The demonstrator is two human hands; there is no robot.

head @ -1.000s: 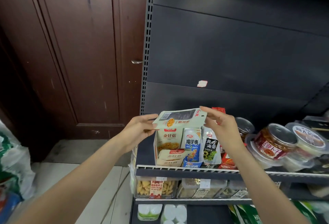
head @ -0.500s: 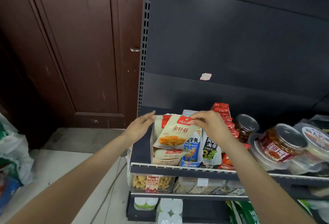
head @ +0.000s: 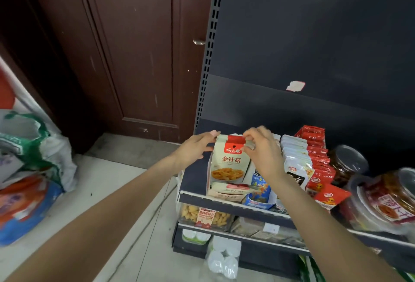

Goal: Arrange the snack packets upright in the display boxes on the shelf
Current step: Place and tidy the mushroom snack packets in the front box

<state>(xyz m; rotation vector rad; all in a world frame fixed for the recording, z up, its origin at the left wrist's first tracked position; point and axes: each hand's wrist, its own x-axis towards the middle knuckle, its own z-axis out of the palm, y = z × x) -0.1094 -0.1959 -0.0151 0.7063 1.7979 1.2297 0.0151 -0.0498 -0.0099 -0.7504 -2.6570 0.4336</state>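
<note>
Fingertips of the right hand (head: 262,153) are pinched on the red top seam of a glossy cream packet (head: 230,160) printed 金针菇, stood upright in the leftmost cardboard display box (head: 221,194) on the shelf (head: 224,204); the left hand (head: 195,149) is held open, touching its left edge.

A dark brown wooden door (head: 125,52) with a small metal handle (head: 198,42) stands at the left of the rack. Printed sacks (head: 27,169) lie heaped on the pale floor (head: 107,192) at far left. A torn white sticker (head: 295,85) clings to the dark back panel (head: 314,35). At right, clear lidded jars (head: 386,201) lie tilted together, a dark-filled jar (head: 345,165) behind them.
</note>
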